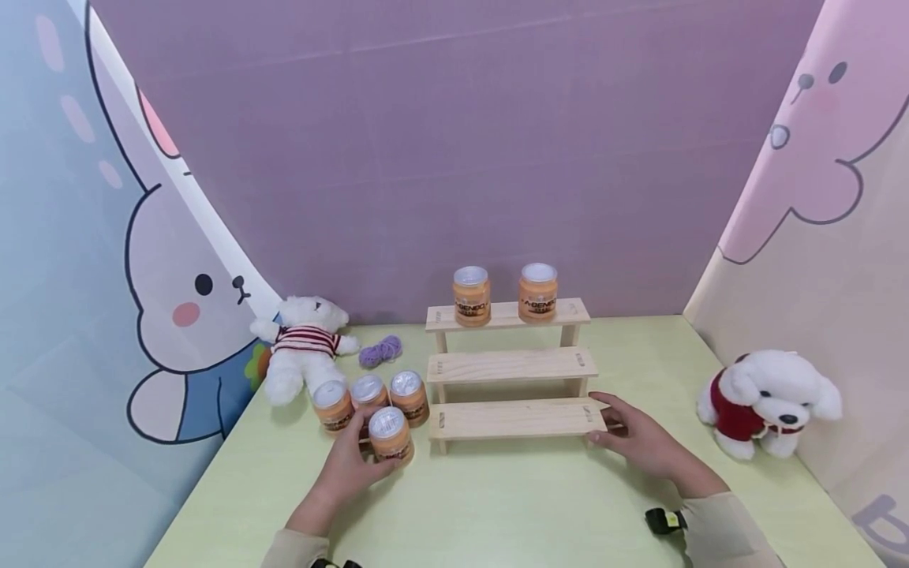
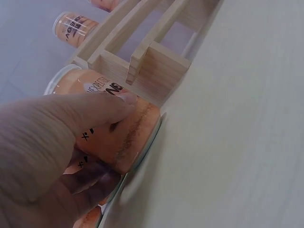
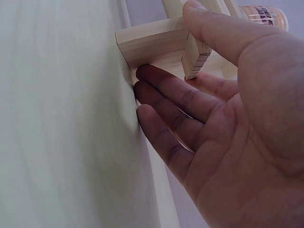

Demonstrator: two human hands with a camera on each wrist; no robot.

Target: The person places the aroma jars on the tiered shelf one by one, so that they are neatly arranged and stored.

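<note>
**Now one orange jar was in the left hand, with two more on the top shelf**

The left hand [image 1: 349, 467] was curled round an orange jar [image 1: 392, 448] left of the three-tier wooden rack [image 1: 518, 418], its thumb on the near side. Three matching jars stood just beyond: a left one [image 1: 333, 408], a middle one [image 1: 371, 390] and a right one [image 1: 409, 399] near the rack. On the top tier a left jar [image 1: 472, 298] and a right jar [image 1: 537, 293] stood upright, apart. All six had pale silvery lids on; whether the orange was filling or printed wrap could not be told. The right hand [image 1: 642, 442] pinched the right end of the lowest shelf between thumb and index finger, its other fingers loosely extended below.

The tabletop [image 1: 511, 513] was pale yellow-green, backed by a mauve wall [image 1: 461, 158], with cartoon panels left and right. At far left lay a white plush bear [image 1: 308, 343] in a striped sweater, beside purple yarn [image 1: 380, 351]; a white plush dog [image 1: 774, 398] sat at right.

The thumb covered part of the held jar's lettering, and the middle jar was partly hidden. Whether the held jar's base touched the table was hard to make out.
</note>
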